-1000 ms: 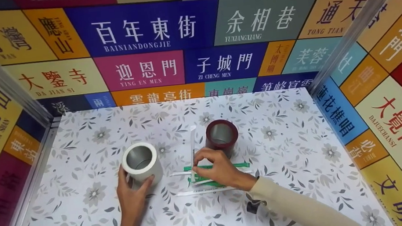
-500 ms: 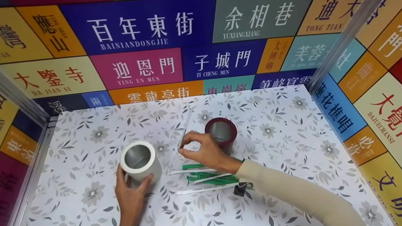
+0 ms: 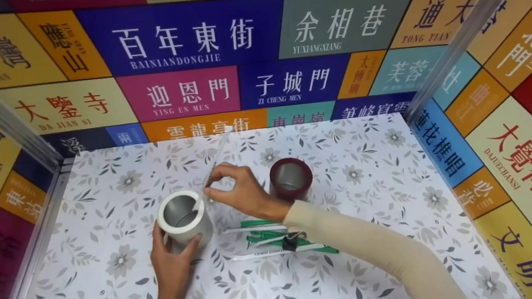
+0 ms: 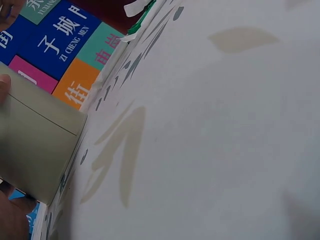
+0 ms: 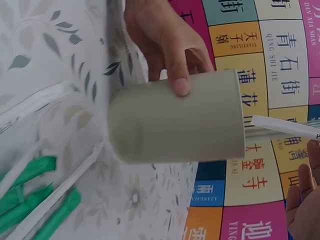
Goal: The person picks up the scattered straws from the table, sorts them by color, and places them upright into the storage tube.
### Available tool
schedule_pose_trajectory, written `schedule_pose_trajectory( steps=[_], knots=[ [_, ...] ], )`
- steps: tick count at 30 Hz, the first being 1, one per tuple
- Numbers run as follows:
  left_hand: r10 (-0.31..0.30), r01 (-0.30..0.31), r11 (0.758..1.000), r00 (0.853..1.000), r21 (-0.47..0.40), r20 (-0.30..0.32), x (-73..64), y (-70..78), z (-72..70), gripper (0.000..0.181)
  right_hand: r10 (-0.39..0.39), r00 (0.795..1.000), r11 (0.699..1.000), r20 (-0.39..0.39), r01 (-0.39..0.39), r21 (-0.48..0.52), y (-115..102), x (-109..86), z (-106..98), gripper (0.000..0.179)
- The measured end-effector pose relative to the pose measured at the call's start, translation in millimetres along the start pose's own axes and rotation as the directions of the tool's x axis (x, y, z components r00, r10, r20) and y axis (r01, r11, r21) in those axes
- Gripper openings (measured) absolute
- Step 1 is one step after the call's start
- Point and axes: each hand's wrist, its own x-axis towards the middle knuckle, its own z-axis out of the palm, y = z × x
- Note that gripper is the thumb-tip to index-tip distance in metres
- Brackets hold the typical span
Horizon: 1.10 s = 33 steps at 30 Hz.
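A white cup (image 3: pixel 199 231) with a grey metallic inside stands on the patterned table. My left hand (image 3: pixel 172 261) grips it low, thumb on the near side and fingers round the left; the right wrist view shows the thumb lying on the cup's wall. My right hand (image 3: pixel 243 190) pinches a slim white wrapped straw (image 5: pixel 285 126) between thumb and forefinger, just right of the cup. The straw slants, its lower end over the cup's mouth at the right rim and its upper end leaning away toward the back wall.
Several green wrapped straws (image 3: pixel 265 238) and white wrapped straws (image 3: pixel 256 255) lie in a loose pile under my right forearm. A dark red cup (image 3: pixel 274 180) with a metallic inside stands behind my right wrist. Lettered panels (image 3: pixel 186 35) wall the table's back and sides.
My right hand has lifted the white straw from over the pile and carried it left to the white cup's mouth. The left hand keeps its grip on the cup, which stays in place.
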Motion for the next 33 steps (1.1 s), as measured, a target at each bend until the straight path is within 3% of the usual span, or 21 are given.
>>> schedule_pose_trajectory(
  steps=[5, 12, 20, 33],
  knots=[
    [-0.007, 0.007, 1.000, 1.000, 0.003, 0.003, -1.1, -0.6, -1.2, 0.107, -0.037, 0.999, 0.999, -0.013, 0.037, -0.025, 5, 9.2, 20, 0.006],
    [-0.024, 0.024, 1.000, 1.000, 0.001, 0.007, -1.6, -0.3, 0.1, 0.108, 0.017, 1.000, 0.999, -0.010, -0.018, -0.048, 18, 4.8, 36, 0.005],
    [0.010, -0.010, 0.999, 1.000, 0.035, 0.000, 0.2, 1.8, -1.2, 0.107, 0.036, 0.999, 0.994, 0.028, -0.033, -0.106, 22, 3.2, 39, 0.007],
    [-0.022, 0.022, 0.999, 1.000, 0.041, -0.009, -1.8, 15.6, 2.9, 0.109, -0.003, 0.999, 0.981, 0.036, 0.010, -0.193, 24, -9.9, 32, 0.009]
  ],
)
